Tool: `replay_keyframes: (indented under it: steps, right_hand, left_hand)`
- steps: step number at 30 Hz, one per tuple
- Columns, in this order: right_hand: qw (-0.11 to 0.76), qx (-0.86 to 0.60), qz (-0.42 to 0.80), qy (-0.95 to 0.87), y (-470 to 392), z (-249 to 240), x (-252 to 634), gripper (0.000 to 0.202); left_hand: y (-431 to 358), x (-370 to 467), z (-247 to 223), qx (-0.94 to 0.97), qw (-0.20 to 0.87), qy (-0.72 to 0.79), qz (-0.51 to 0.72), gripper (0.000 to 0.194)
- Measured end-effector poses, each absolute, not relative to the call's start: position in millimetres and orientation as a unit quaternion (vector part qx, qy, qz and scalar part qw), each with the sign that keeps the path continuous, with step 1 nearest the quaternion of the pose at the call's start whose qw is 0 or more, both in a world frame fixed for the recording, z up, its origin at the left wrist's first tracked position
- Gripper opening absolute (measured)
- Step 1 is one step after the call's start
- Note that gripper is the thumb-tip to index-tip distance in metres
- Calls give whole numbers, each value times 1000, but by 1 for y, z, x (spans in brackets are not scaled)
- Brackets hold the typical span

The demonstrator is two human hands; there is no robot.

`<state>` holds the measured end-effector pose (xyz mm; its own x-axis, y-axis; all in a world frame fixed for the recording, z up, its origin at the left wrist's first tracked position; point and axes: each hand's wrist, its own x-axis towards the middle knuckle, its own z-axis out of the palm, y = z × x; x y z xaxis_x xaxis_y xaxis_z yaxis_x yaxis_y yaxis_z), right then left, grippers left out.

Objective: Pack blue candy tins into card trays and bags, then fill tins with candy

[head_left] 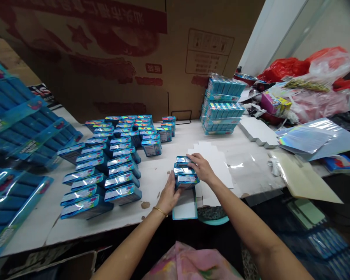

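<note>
Three small blue boxes (186,179) stand in a row between my two hands, at the back part of an open white-lined tray (184,208) by the table's front edge. My left hand (169,194) is wrapped against the left side of the row. The fingers of my right hand (200,167) are bent onto the right side of the farther boxes. Left of my hands, several rows of similar blue boxes (121,181) stand upright on the table. Flat white card blanks (212,159) lie just right of my right hand.
A large cardboard carton (119,58) walls the back. Wrapped blue packs (223,105) are stacked at the back right, and larger blue packs (17,116) at the far left. Plastic bags (309,74) and film sheets (321,136) lie right. The white table (154,186) ends before me.
</note>
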<state>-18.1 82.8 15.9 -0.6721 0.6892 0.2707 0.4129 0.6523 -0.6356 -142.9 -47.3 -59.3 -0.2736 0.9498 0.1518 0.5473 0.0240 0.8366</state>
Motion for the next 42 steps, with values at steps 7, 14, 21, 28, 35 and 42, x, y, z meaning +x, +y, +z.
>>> replay_keyframes:
  steps: [7, 14, 21, 28, 35, 42]
  right_hand:
    - [60, -243, 138, -958, 87, 41, -19, 52]
    - [82, -177, 27, -980, 25, 27, -43, 77]
    - [11, -40, 107, -993, 55, 42, -51, 79]
    - [75, -197, 107, -972, 125, 55, -169, 103]
    - [-36, -281, 193, -939, 202, 46, -214, 119]
    - [-33, -328, 161, -930, 277, 53, -220, 131]
  left_hand:
    - [-52, -147, -71, 575, 191, 698, 381, 61]
    - [-63, -145, -70, 588, 184, 693, 375, 56]
    - [-71, -145, -66, 594, 181, 691, 369, 52]
    - [-78, -148, -71, 604, 147, 701, 350, 53]
    - [-84, -151, -78, 627, 104, 691, 345, 59]
    - [-80, -156, -100, 656, 19, 666, 354, 69]
